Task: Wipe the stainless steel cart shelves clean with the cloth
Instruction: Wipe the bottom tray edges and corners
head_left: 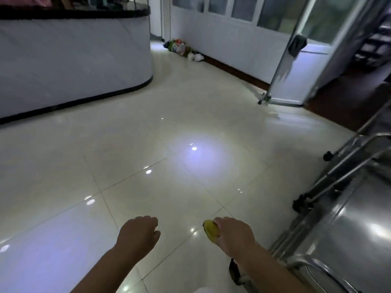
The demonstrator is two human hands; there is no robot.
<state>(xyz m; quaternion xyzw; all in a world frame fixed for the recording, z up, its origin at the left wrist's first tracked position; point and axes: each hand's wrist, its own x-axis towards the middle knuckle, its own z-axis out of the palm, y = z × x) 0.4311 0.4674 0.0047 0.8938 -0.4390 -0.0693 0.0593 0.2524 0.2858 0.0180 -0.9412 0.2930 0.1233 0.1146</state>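
Stainless steel cart (349, 240) fills the 4 o'clock corner, long axis running 7 to 1 o'clock, lying at 3 o'clock from the nearer right hand (232, 235), whose grip is clamped on the yellow cloth (210, 228). The left hand (139, 233) hangs loosely curled and holds nothing. No writing is readable.

Yellow cloth (210, 229) in right hand (232, 235). Silver-grey steel cart (355, 218) right of right hand, black castors (300, 205). Cream-tiled floor (148, 123) ahead of both hands, thin dark grout grid. White-fronted counter (74, 60) far ahead, left of left hand (138, 233): black top, black base band.
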